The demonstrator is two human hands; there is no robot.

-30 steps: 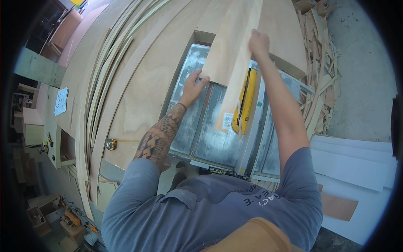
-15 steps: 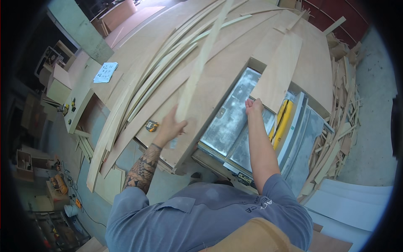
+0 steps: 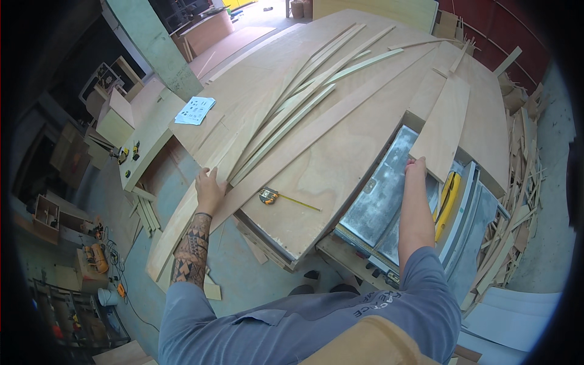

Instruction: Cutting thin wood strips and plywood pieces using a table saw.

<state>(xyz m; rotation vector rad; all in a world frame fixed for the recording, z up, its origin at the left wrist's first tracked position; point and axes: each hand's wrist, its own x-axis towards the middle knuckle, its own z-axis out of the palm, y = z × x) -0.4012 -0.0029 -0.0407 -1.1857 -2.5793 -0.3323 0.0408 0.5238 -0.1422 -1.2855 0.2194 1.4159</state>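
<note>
My left hand (image 3: pixel 210 190) is over the pile of long, thin wooden strips (image 3: pixel 267 131), its fingers and thumb closed on a pale wooden strip (image 3: pixel 228 155) at the near end. My right hand (image 3: pixel 415 166) grips the near edge of a tapered plywood board (image 3: pixel 447 125), which reaches past the metal machine bed onto the large table. Between my hands lies a yellow and black tape measure (image 3: pixel 268 195), its yellow blade pulled partly out across the wood.
The metal table saw bed (image 3: pixel 383 182) sits in the cutout of the plywood table (image 3: pixel 365 143), a yellow tool (image 3: pixel 447 198) beside it. Printed sheets (image 3: pixel 194 111) lie far left. Scrap strips (image 3: pixel 517 201) are heaped at right. Cords (image 3: pixel 115 267) trail on the floor at left.
My left hand has moved left with a long strip, which now lies on the pile. The tape measure's blade shows in full. My right hand stays on the board while the view has shifted.
</note>
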